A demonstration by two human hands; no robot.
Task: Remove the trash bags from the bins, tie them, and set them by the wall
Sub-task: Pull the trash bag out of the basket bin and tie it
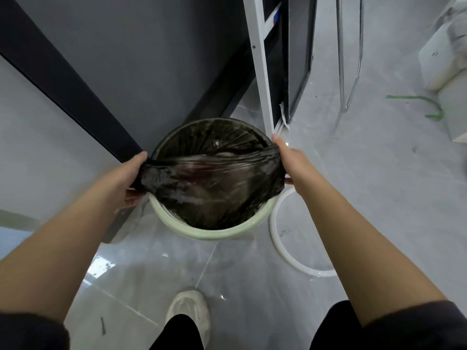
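A round pale green bin [209, 232] stands on the floor by the grey wall, lined with a black trash bag [212, 180]. My left hand [126, 178] grips the bag's left edge, bunched in its fingers. My right hand [290, 157] grips the right edge. The near part of the bag's rim is pulled off the bin and stretched taut between both hands over the opening. The far part of the bag still lies inside the bin.
A white ring [283, 246] lies on the tiled floor right of the bin. A white frame leg [262, 72] and a dark panel stand behind the bin. Metal chair legs [350, 72], a green strip [429, 104] and white boxes [444, 64] sit far right. My white shoe [188, 309] is below.
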